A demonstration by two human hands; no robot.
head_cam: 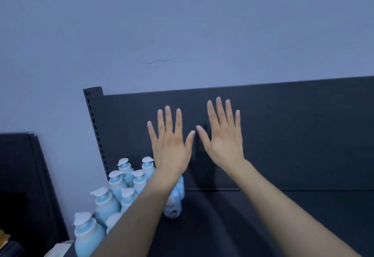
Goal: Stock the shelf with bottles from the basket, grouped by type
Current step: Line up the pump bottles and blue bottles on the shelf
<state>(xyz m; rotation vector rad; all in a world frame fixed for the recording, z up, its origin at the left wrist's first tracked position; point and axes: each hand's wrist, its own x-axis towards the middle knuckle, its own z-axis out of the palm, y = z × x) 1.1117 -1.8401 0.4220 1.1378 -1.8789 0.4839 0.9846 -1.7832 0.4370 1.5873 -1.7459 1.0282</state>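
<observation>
Left hand [170, 145] and right hand [222, 141] spread empty — pump bottles [106, 204] at the shelf's [242, 226] left edge look slick; we'd grip mid-body.

A single view comes from a camera worn on the person's head. It faces forward and slightly down across a dark shelf [212, 226] toward its upright back panel [303, 125], and the pale wall [182, 23] fills the upper half of the frame. The camera is close: both forearms [131, 216] enter from the bottom edge, and the left hand [170, 147] and right hand [224, 141] sit mid-frame before the panel. The panel's top edge runs tilted, higher at the right. The shelf's left end, with its blue bottles [105, 204], falls at lower left, and its right end runs out of frame.
</observation>
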